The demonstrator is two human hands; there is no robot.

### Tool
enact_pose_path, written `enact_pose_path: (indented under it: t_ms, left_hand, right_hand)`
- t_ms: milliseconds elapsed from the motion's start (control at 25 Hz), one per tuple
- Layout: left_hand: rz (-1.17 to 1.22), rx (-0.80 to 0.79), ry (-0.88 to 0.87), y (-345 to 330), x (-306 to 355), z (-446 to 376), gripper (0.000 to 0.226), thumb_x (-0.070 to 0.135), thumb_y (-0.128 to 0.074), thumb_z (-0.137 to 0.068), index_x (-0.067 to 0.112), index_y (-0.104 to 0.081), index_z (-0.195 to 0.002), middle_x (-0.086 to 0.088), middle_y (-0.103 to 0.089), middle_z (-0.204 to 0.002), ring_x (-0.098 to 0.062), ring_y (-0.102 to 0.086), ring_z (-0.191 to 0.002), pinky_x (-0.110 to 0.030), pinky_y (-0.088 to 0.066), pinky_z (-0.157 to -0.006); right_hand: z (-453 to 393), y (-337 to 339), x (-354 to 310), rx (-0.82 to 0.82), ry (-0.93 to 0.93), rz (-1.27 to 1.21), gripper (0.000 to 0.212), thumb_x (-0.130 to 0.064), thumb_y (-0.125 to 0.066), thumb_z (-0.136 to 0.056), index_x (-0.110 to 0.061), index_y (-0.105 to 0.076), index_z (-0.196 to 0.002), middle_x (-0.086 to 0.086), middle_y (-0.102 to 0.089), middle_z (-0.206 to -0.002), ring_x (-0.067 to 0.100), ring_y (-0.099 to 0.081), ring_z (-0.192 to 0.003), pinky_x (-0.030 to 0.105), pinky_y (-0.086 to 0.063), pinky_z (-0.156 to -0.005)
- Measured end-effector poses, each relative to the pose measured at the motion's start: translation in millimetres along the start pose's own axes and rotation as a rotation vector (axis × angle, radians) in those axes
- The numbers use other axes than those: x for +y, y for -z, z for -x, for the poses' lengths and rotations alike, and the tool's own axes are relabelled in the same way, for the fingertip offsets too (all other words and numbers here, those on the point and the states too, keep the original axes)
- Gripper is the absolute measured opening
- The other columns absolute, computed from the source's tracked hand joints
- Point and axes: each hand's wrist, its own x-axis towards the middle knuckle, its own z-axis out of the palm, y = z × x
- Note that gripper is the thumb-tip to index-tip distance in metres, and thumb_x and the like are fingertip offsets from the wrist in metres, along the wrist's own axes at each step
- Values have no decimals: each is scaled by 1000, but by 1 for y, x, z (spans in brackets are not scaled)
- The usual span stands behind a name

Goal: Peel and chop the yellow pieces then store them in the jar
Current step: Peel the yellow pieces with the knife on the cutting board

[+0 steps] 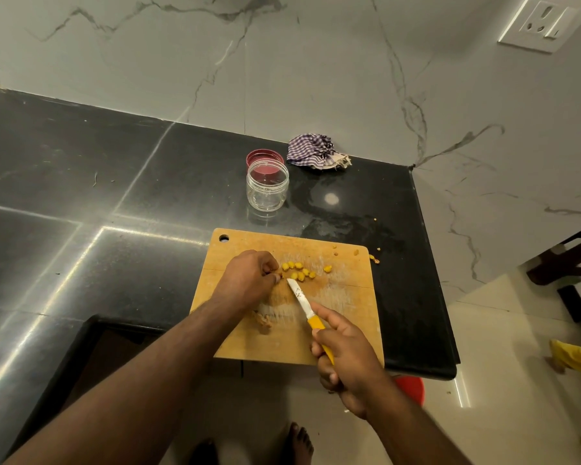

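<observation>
Nearest: bare feet (pixel 296 441) on the pale floor, red round object (pixel 411 389) under the tabletop edge. Right hand (pixel 344 360) gripped the yellow-handled knife (pixel 307 310), fingers curled round the handle, white blade angled up-left, tip just beside the left fingertips. Left hand (pixel 249 280) sat on the wooden cutting board (pixel 282 344), fingers curled tight, pinching a small piece; what piece, couldn't tell. Brownish peel scraps (pixel 262 320) lay on the board below the left wrist. Chopped yellow pieces (pixel 299 271) clustered just right of the left hand, one apart to the right. A few crumbs (pixel 374 259) were off the board's right corner. Beyond the board, well apart: empty clear jar (pixel 267 189), open, on the black tabletop (pixel 81 196), its pink lid (pixel 265 158) touching behind it. Checked cloth (pixel 316 152) was bunched near the marble wall. Wall socket (pixel 544 23) top right.
</observation>
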Motion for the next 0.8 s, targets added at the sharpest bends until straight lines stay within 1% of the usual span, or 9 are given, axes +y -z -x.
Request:
enact_pose_path:
  t_ms: [40,80,160,240,360,520,640,720,800]
  left_hand:
    - [2,6,-5,0,0,1,23,22,-70,-91,19,-71,-113,4,-64,-104,-11,-58,-92,-21,-46,-72]
    - [0,13,-11,0,0,1,23,23,-70,-91,19,-72,-113,2,-65,-105,-11,-58,-92,-21,-47,-72]
    - [-1,28,-11,-1,-1,2,23,24,-70,-91,19,-73,-113,2,-65,-105,-11,-58,-92,-18,-43,-68]
    - [-2,38,-11,-1,-1,2,23,24,-70,-91,19,-74,-112,3,-64,-103,-10,-57,-91,-17,-41,-66]
    - [-3,39,-8,-1,0,2,20,22,-68,-91,20,-75,-109,2,-65,-104,-12,-58,-92,-22,-46,-73]
    - [-20,34,-9,0,0,1,21,22,-67,-92,20,-75,-111,3,-65,-105,-9,-55,-90,-19,-40,-70]
    - [-25,32,-16,0,-2,0,21,22,-67,-92,20,-75,-112,4,-65,-104,-8,-54,-89,-19,-38,-70]
    - [-37,30,-20,0,-3,-1,22,22,-66,-92,20,-75,-112,3,-64,-104,-9,-54,-89,-20,-39,-73]
    - [-45,30,-30,-1,-3,-1,21,21,-66,-92,20,-75,-111,2,-65,-103,-10,-54,-89,-22,-39,-74]
  right_hand:
    - [-1,-2,-1,19,51,116,48,-11,-41,-102,-40,-45,-141,4,-55,-80,7,-38,-48,22,-30,-42]
    - [-3,-4,-3,47,114,280,49,-15,-41,-103,-41,-41,-144,0,-57,-91,4,-44,-58,20,-36,-47]
    - [-6,-10,-4,112,277,665,50,-22,-41,-104,-40,-31,-150,-11,-53,-115,2,-54,-79,15,-43,-62]
    - [-9,-16,-4,126,374,874,53,-25,-38,-104,-38,-23,-153,-9,-55,-120,5,-56,-90,19,-45,-71]
    - [-11,-24,-4,127,398,1008,57,-26,-35,-103,-36,-14,-155,-5,-55,-112,8,-53,-93,24,-43,-77]
    - [-12,-31,-5,123,370,1098,61,-22,-33,-103,-34,-5,-156,-1,-52,-109,12,-51,-88,27,-42,-72]
    - [-12,-38,-7,117,312,1201,69,-16,-35,-101,-31,3,-156,4,-50,-114,16,-51,-87,28,-39,-70]
    - [-13,-42,-9,111,310,1253,71,-15,-36,-100,-29,5,-156,6,-50,-118,17,-50,-86,28,-39,-69]
    - [-19,-45,-14,100,292,1258,71,-14,-36,-99,-27,4,-157,9,-50,-122,20,-53,-91,30,-41,-71]
